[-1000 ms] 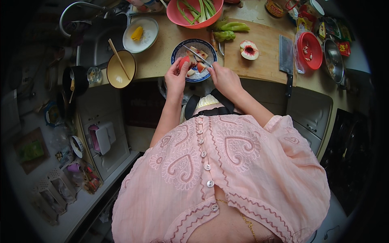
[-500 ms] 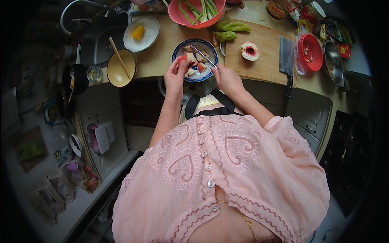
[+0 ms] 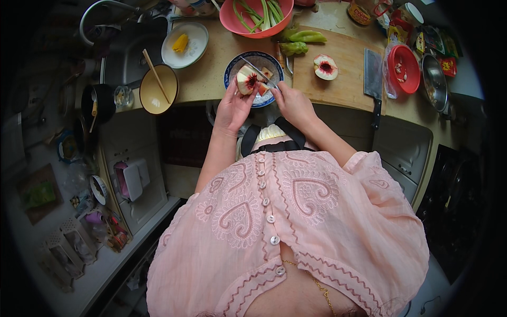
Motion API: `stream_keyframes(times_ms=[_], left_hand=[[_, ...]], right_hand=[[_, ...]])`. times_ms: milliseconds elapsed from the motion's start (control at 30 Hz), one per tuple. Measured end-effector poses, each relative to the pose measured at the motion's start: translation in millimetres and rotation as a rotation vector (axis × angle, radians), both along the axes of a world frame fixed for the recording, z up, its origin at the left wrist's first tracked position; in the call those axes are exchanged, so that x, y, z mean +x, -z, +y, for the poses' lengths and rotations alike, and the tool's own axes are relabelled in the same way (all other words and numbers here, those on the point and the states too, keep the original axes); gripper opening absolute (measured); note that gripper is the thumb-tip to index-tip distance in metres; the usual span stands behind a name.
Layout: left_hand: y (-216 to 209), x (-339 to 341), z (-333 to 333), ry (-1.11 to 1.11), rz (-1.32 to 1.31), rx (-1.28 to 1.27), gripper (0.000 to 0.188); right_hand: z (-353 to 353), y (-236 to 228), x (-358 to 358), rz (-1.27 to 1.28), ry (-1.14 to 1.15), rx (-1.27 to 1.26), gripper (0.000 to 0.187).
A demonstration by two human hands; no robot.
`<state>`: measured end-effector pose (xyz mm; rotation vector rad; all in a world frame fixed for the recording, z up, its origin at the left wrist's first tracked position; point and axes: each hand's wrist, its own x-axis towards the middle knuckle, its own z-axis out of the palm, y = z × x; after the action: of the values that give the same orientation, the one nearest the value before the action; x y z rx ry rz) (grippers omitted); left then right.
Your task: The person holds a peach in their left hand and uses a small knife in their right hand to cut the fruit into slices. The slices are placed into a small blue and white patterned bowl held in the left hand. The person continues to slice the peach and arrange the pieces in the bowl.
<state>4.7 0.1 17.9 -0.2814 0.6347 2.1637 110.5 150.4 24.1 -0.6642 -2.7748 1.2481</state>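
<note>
Over a blue-and-white bowl, my left hand grips a partly cut peach, its dark red centre turned to the right. My right hand is closed on the handle of a small knife. The blade slants up and left across the bowl, close to the peach. Cut peach pieces lie in the bowl, partly hidden by the fruit and my fingers. A halved peach rests cut side up on the wooden cutting board to the right.
A cleaver lies at the board's right edge, its handle overhanging the counter. Green peppers sit behind. To the left stand a yellow bowl with chopsticks and a white plate. A red bowl is far right.
The peach in my left hand has turned, so more of its pale flesh and red centre shows. The knife has shifted slightly left and down with my right hand.
</note>
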Motion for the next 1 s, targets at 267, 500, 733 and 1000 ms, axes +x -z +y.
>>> stream_keyframes(times_ms=[267, 500, 733, 1000], left_hand=[[7, -2, -1, 0.04, 0.035, 0.017, 0.04], [-3, -3, -8, 0.172, 0.095, -0.039, 0.039], [5, -6, -9, 0.162, 0.31, -0.269, 0.045], [9, -9, -5, 0.098, 0.472, -0.512, 0.044]], right_hand=[[-2, -9, 1, 0.049, -0.021, 0.048, 0.027], [-1, -7, 3, 0.081, -0.029, 0.062, 0.028], [-1, -10, 5, 0.089, -0.022, 0.078, 0.027], [-7, -13, 8, 0.28, -0.089, 0.079, 0.021]])
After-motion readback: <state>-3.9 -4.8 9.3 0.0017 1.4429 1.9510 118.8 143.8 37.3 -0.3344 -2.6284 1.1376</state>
